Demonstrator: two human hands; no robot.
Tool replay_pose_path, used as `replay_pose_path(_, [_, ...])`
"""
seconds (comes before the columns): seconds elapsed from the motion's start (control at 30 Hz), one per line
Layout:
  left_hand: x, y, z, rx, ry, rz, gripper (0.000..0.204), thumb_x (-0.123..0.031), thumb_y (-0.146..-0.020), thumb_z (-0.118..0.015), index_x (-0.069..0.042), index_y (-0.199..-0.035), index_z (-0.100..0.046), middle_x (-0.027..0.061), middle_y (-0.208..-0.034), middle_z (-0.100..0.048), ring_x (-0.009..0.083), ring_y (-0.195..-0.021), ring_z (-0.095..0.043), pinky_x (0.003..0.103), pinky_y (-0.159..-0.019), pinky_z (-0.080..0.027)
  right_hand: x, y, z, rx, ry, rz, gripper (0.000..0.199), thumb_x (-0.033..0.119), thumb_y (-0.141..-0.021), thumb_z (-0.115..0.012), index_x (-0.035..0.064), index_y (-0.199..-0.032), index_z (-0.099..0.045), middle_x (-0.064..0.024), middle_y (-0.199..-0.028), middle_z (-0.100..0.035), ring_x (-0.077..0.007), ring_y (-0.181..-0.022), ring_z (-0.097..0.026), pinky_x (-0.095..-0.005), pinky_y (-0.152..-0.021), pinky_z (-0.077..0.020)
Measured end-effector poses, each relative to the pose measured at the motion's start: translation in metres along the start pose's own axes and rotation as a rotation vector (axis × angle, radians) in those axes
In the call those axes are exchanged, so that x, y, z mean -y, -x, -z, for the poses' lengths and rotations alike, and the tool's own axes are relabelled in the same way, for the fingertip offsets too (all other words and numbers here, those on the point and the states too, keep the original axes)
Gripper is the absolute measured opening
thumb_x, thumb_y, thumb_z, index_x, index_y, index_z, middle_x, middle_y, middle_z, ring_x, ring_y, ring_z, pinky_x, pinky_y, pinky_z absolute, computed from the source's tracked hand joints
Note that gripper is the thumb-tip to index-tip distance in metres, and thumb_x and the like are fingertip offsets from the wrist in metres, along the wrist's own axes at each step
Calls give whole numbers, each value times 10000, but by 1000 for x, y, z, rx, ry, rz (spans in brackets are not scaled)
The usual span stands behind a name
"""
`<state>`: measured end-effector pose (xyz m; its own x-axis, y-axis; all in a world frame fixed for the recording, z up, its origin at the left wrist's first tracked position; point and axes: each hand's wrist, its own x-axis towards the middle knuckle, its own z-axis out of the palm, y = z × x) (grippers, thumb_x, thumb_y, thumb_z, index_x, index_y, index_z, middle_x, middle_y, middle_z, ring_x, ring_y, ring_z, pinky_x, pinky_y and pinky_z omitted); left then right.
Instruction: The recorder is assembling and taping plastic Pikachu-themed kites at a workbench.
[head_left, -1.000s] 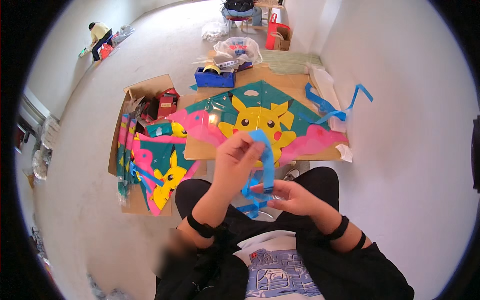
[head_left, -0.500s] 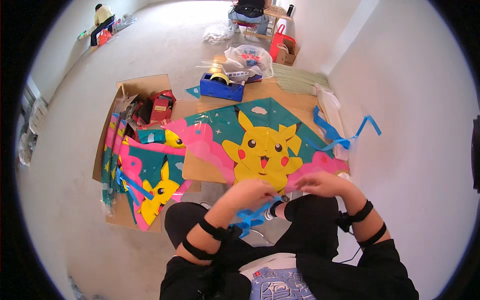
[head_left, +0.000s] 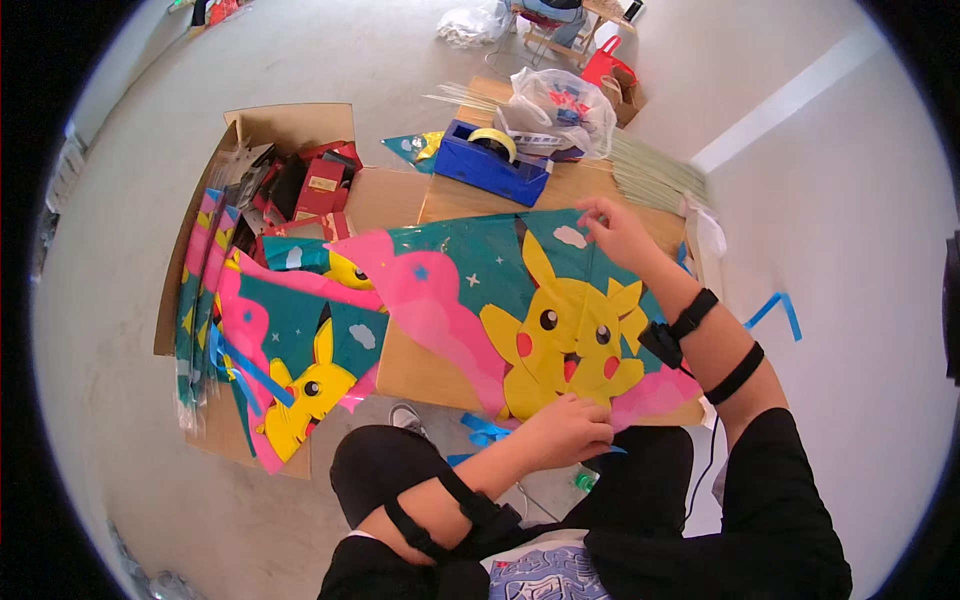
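Observation:
A kite [head_left: 450, 300] of thin, shiny film lies across the wooden table, printed in teal and pink with a yellow cartoon creature. At its near edge my left hand [head_left: 570, 432] is closed, its fingers curled on the film beside the creature's lower body. My right hand [head_left: 618, 238] reaches over the kite to its far corner, thumb and fingers pinching there. Blue ribbon [head_left: 485, 432] hangs below the near edge, next to my left wrist. Under my right forearm, part of the kite's right side is hidden.
Left of the table, a cardboard box [head_left: 290, 120] holds red and dark packets, with another printed kite [head_left: 310, 385] leaning over it. A blue tape dispenser [head_left: 490, 165], a plastic bag [head_left: 565, 110] and thin sticks [head_left: 655, 175] occupy the far end. A person sits beyond.
My right hand has moved from the near edge to the kite's far corner. My left hand has shifted right along the near edge. The view has tilted down, and the kite has turned slightly.

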<state>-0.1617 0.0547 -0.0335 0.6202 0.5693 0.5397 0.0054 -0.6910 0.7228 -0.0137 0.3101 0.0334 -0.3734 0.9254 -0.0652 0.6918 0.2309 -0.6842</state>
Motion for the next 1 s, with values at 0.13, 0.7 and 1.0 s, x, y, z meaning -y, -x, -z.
replay_pose_path(0.13, [7, -3, 4, -52, 90, 19, 131, -196, -808, -700, -121, -830, -596, 31, -875, -568, 247, -883, -592, 388, -743, -443, -3, -60, -11, -131, 263, 203, 264, 108, -937, -536, 46, -1189, -587, -119, -1019, -642, -232, -915, -631, -343, -778, -509])
replay_pose_path(0.7, [20, -7, 2, -25, 149, 77, 138, -214, -820, -686, -120, -868, -597, 36, -929, -582, 234, -925, -599, 390, -770, -453, 1, -170, -7, 221, 311, 47, 269, 268, -920, -601, 10, -971, -658, -114, -918, -641, -253, -864, -601, -344, -791, -484])
replay_pose_path(1.0, [19, -7, -9, 9, 81, 34, 156, -225, -819, -681, -113, -860, -581, 39, -941, -572, 237, -922, -590, 393, -758, -442, 27, -166, -2, -37, 184, 107, 270, 266, -912, -632, 3, -884, -688, -33, -770, -626, -135, -725, -566, -316, -656, -460])
